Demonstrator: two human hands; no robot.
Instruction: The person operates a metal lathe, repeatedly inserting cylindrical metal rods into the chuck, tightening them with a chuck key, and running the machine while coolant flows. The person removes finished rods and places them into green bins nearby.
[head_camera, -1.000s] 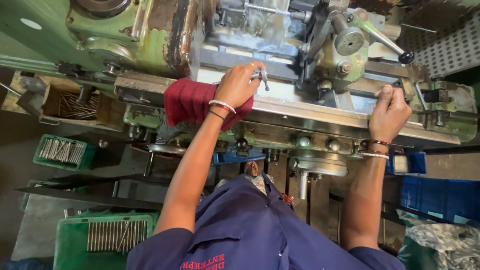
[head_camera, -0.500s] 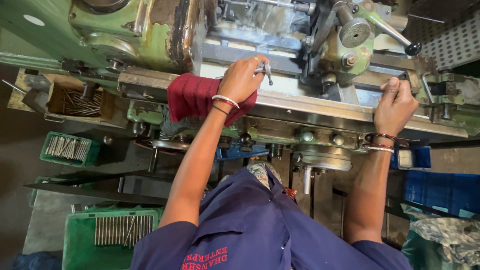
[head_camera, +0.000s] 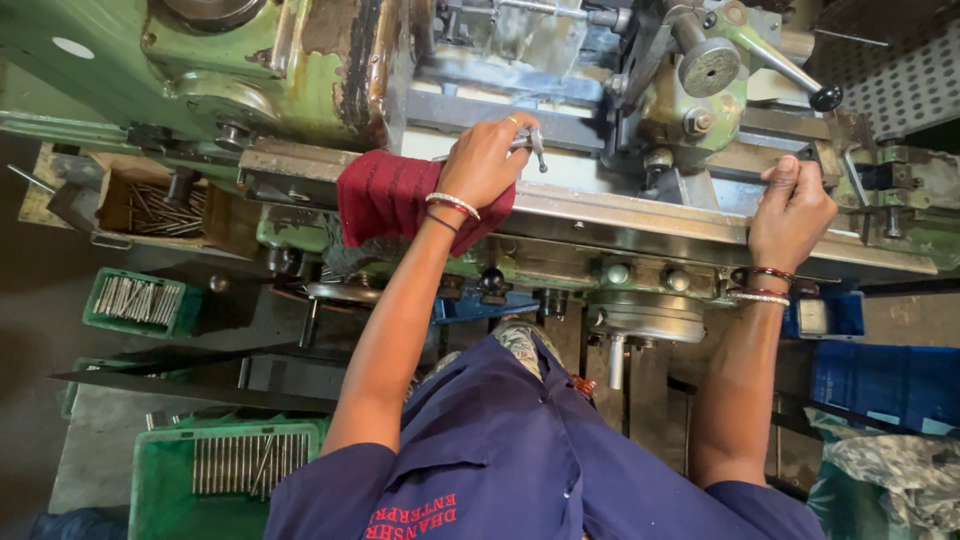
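On the lathe bed (head_camera: 620, 215), both hands stay put.

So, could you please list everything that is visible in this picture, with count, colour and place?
machine: one, worn green with bare steel parts, across the top.
lever: one, steel with a black ball end, upper right.
cloth: one, dark red, on the machine edge under the left hand.
small metal tool: one, silver, in the left hand.
green crates: two, holding grey metal rods, lower left.
open box: one, brownish, with thin rods, left of the cloth.
blue crate: one, lower right.
shirt: one, dark blue, bottom centre.
left hand: bangles at the wrist, fingers around the tool.
right hand: bangles at the wrist, gripping a part at the machine's right side.
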